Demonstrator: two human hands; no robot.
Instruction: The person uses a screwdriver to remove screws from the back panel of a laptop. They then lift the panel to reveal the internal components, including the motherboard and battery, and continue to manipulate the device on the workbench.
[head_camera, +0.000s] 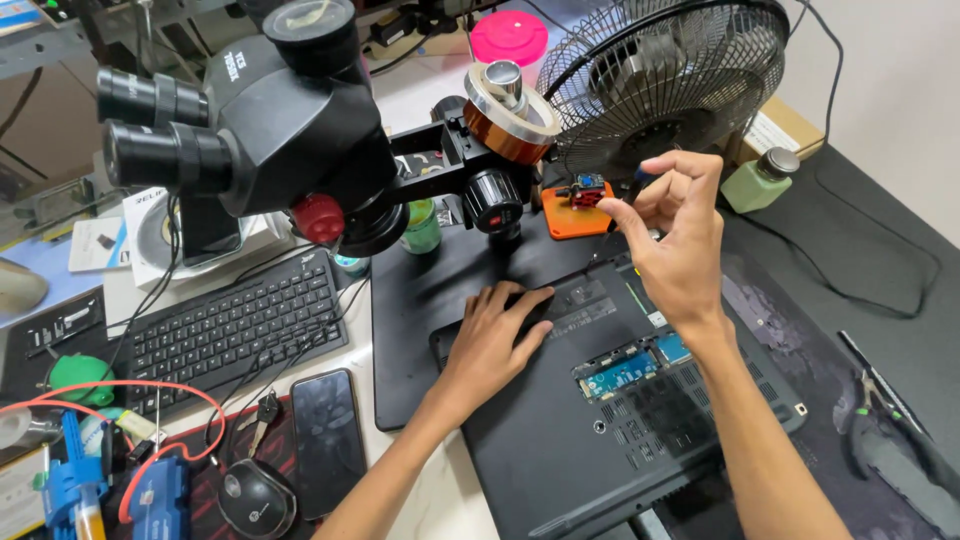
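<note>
Resting flat with fingers spread, the left hand (497, 335) presses on the upturned underside of a matte black plastic laptop (600, 420), which lies at an angle on a dark smooth work mat (420, 300) in the middle of the bench. An opened service bay in the laptop's base shows one blue circuit board (625, 370) with small metal contacts. The right hand (672, 235) is raised above the laptop's far edge, thumb and fingers pinched narrowly around a thin dark tool (640, 180); what kind of tool it is I cannot tell. Just beyond it sits one orange square pad (570, 218) carrying a small red and blue component. One black stereo microscope (260, 120) with two ribbed eyepieces hangs over the mat, and a roll of amber tape (510, 125) sits on its arm. One round black wire-grille fan (665, 80) stands behind. To the left lie one black keyboard (235, 330), one glossy dark phone (328, 440) and one rounded black mouse (255, 500). One pale green bottle (760, 180) with a metal cap stands at the right.
</note>
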